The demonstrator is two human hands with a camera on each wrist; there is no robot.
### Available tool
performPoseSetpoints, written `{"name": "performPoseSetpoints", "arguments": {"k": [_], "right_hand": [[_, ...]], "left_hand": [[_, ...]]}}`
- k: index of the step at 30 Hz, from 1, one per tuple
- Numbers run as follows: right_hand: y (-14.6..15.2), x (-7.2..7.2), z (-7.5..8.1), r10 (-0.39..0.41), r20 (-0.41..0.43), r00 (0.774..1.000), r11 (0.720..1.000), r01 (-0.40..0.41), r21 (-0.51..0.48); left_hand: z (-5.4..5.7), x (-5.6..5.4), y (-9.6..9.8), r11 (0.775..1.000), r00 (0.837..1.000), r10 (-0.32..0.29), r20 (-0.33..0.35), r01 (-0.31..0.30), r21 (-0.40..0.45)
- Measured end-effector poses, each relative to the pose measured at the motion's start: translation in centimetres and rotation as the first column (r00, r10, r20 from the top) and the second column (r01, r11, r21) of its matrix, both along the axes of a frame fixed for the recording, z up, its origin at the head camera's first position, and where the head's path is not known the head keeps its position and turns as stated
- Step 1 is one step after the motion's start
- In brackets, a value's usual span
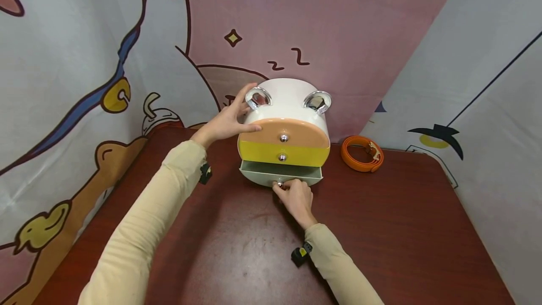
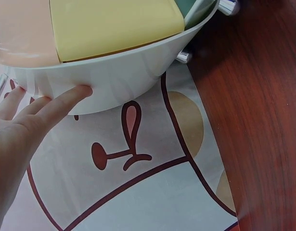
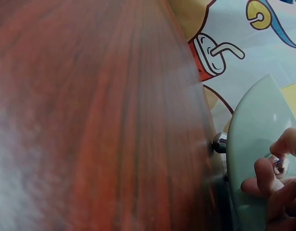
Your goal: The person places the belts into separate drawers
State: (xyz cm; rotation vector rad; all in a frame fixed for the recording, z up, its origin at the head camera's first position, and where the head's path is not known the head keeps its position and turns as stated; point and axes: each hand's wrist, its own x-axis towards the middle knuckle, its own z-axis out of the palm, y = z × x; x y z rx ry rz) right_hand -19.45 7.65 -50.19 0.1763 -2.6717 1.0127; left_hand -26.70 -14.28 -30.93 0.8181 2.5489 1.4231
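Observation:
A rounded white drawer box with two silver ring-shaped ears stands near the back of the table. Its orange drawer and yellow drawer are closed, while the green bottom drawer is pulled partly out. My right hand pinches the green drawer's silver knob between thumb and fingers. Against the box's left side rests my left hand, its thumb on the front edge. In the left wrist view, the fingers lie extended along the white wall. Most of the green drawer's inside is hidden.
A coiled orange belt with a metal buckle lies right of the box. The brown table meets a cartoon-printed cloth backdrop behind and at the sides.

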Motion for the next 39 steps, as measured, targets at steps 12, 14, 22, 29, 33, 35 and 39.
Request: {"name": "performPoseSetpoints", "arguments": {"k": [12, 14, 22, 29, 33, 35, 39], "right_hand": [[-0.1, 0.7, -0.3, -0.004, -0.001, 1.0, 1.0, 0.004, 0.005], [-0.1, 0.9, -0.4, -0.001, -0.011, 1.0, 1.0, 0.001, 0.004], [-0.1, 1.4, -0.4, 0.002, -0.041, 0.999, 1.0, -0.002, 0.001], [-0.1, 1.9, -0.3, 0.002, -0.081, 0.997, 1.0, -0.001, 0.018], [-0.1, 2.1, -0.3, 0.0, -0.094, 0.996, 1.0, 0.002, 0.022], [-0.1, 2.2, -0.4, -0.001, -0.091, 0.996, 1.0, 0.004, 0.024], [-0.1, 2.3, -0.4, -0.004, -0.087, 0.996, 1.0, 0.007, 0.027]], "left_hand": [[0.1, 0.0, 0.0, 1.0, 1.0, 0.004, 0.01, -0.004, 0.006], [0.1, 0.1, 0.0, 1.0, 1.0, 0.007, 0.011, -0.007, 0.001], [-0.3, -0.3, -0.1, 1.0, 1.0, 0.015, 0.012, -0.015, -0.007], [-2.5, -2.4, -0.6, 1.0, 1.0, 0.01, 0.001, -0.01, 0.027], [-2.7, -2.6, -0.7, 0.999, 1.0, 0.009, -0.006, -0.008, 0.031], [-2.7, -2.5, -0.7, 1.0, 1.0, 0.01, -0.01, -0.009, 0.029], [-2.7, -2.5, -0.7, 1.0, 1.0, 0.01, -0.017, -0.009, 0.026]]}}
